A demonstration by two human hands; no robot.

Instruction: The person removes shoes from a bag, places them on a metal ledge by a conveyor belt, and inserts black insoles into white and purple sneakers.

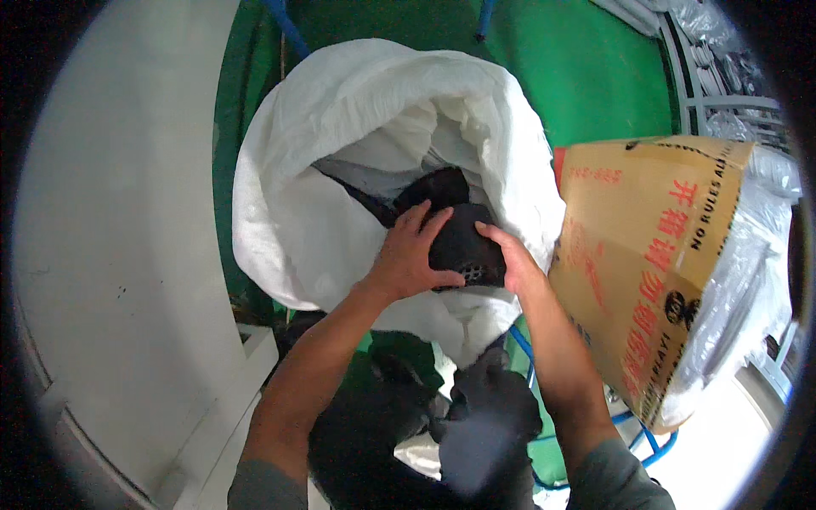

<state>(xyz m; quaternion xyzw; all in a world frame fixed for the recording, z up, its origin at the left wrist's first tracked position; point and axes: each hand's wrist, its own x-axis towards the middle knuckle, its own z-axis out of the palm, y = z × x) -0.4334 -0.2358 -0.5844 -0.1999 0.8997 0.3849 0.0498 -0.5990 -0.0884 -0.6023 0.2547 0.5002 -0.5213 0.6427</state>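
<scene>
Both my hands are at the mouth of a large white woven sack (280, 195), its rim rolled outward. Between them is a black fabric piece (467, 242) with a small grey lattice patch near its lower edge. My left hand (410, 259) grips its left side, fingers spread over the top and thumb by the patch. My right hand (518, 262) holds the right edge, thumb on top and the other fingers hidden. Just beyond, inside the sack, lies another dark piece (438, 187); whether it joins the held one I cannot tell.
At right a tilted cardboard box (629, 246) with clear plastic (739, 272) spilling out stands close to the sack. A white panel (127, 212) fills the left. Blue metal legs (287, 27) stand on the green floor (586, 76). Dark cloth shapes (493, 416) are below the sack.
</scene>
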